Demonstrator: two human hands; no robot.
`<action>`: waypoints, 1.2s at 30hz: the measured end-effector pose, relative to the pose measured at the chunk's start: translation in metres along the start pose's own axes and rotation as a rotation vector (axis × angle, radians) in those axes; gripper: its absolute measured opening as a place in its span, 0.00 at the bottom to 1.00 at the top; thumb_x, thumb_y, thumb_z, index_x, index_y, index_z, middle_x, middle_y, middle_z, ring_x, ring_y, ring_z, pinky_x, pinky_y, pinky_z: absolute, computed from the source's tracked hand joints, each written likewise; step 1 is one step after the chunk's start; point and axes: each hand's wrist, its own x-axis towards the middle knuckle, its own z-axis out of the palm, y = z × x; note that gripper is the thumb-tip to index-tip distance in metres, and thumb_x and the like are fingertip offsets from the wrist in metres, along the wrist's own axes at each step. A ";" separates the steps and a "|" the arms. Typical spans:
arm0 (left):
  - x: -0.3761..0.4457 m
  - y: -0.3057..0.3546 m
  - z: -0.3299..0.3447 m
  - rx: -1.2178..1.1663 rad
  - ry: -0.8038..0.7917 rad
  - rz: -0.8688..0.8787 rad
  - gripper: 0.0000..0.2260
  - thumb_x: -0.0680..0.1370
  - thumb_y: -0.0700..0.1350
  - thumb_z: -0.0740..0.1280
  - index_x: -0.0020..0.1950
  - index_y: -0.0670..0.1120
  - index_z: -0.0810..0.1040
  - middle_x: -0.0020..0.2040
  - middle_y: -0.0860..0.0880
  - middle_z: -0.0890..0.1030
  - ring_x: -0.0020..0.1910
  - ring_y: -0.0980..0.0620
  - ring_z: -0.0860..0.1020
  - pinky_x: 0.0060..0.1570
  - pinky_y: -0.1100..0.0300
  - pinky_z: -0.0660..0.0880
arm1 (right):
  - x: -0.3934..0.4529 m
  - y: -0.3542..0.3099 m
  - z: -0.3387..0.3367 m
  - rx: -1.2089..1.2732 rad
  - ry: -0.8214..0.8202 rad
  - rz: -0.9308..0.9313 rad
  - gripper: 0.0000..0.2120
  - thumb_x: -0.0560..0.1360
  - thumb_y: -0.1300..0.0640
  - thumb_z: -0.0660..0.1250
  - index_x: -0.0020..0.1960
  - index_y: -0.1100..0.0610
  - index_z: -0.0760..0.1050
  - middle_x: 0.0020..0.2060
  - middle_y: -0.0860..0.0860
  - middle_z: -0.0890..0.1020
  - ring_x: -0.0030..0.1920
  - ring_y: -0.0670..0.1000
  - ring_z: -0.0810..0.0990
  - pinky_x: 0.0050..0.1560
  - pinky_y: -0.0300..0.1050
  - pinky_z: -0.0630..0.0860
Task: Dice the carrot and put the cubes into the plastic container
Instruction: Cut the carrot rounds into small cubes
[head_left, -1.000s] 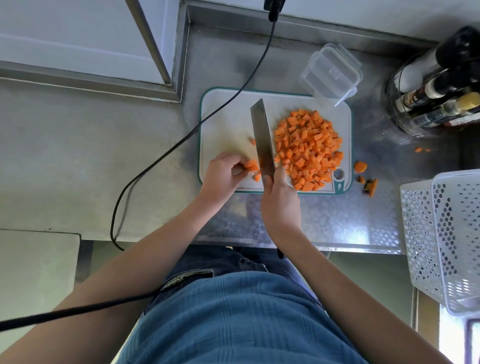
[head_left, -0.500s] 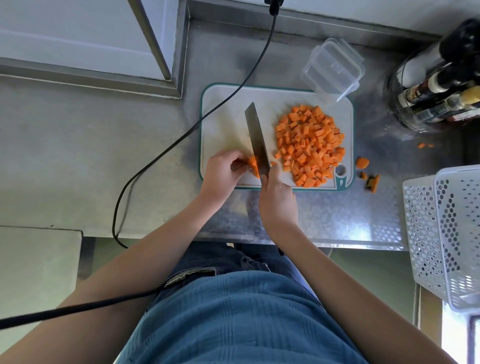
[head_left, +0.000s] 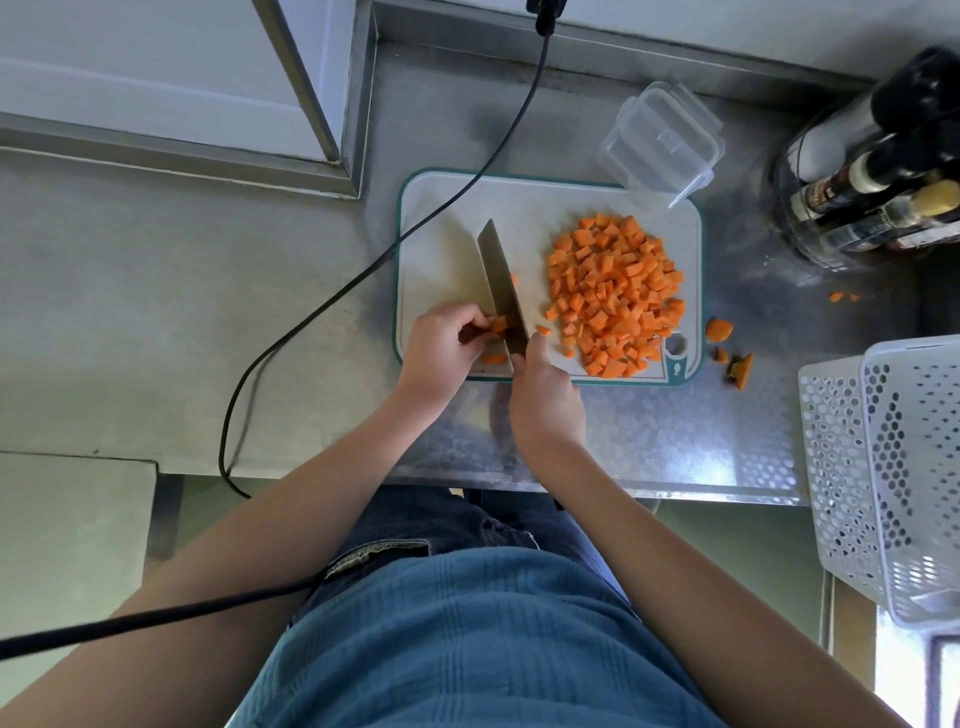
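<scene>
A white cutting board (head_left: 447, 218) with a teal rim lies on the steel counter. A heap of orange carrot cubes (head_left: 613, 291) covers its right half. My left hand (head_left: 441, 348) pinches a small carrot piece (head_left: 498, 326) at the board's near left edge. My right hand (head_left: 545, 400) grips the handle of a knife (head_left: 501, 286), whose blade lies against that piece and points away from me. A single cube (head_left: 543, 330) sits just right of the blade. The clear plastic container (head_left: 660, 143) stands tilted at the board's far right corner.
Carrot scraps (head_left: 719, 330) lie on the counter right of the board. A white perforated basket (head_left: 883, 467) stands at the right edge, and a rack of bottles (head_left: 872, 176) at the far right. A black cable (head_left: 322, 306) runs across the counter and the board's far left corner.
The knife blade has shifted left along the carrot piece, and my left hand's fingers have drawn back a little. The cube heap has not moved.
</scene>
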 end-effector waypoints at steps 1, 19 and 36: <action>0.000 0.001 0.001 0.002 -0.005 -0.008 0.05 0.69 0.36 0.74 0.38 0.39 0.79 0.37 0.46 0.81 0.37 0.48 0.79 0.37 0.55 0.75 | 0.001 0.002 -0.002 -0.008 0.002 -0.017 0.09 0.82 0.61 0.52 0.62 0.56 0.58 0.42 0.59 0.80 0.42 0.62 0.80 0.38 0.52 0.74; -0.016 -0.007 -0.025 -0.086 0.267 -0.370 0.07 0.73 0.32 0.66 0.46 0.43 0.74 0.44 0.45 0.78 0.42 0.54 0.76 0.42 0.74 0.70 | -0.021 0.021 -0.005 0.193 -0.173 -0.163 0.09 0.83 0.53 0.52 0.56 0.58 0.63 0.37 0.59 0.77 0.37 0.61 0.77 0.34 0.53 0.73; 0.004 0.011 -0.022 0.099 0.120 -0.081 0.06 0.74 0.32 0.63 0.49 0.39 0.75 0.50 0.47 0.72 0.42 0.51 0.75 0.46 0.66 0.71 | 0.007 0.067 -0.050 0.213 0.136 -0.199 0.06 0.82 0.55 0.55 0.52 0.58 0.65 0.35 0.57 0.77 0.33 0.60 0.74 0.31 0.49 0.68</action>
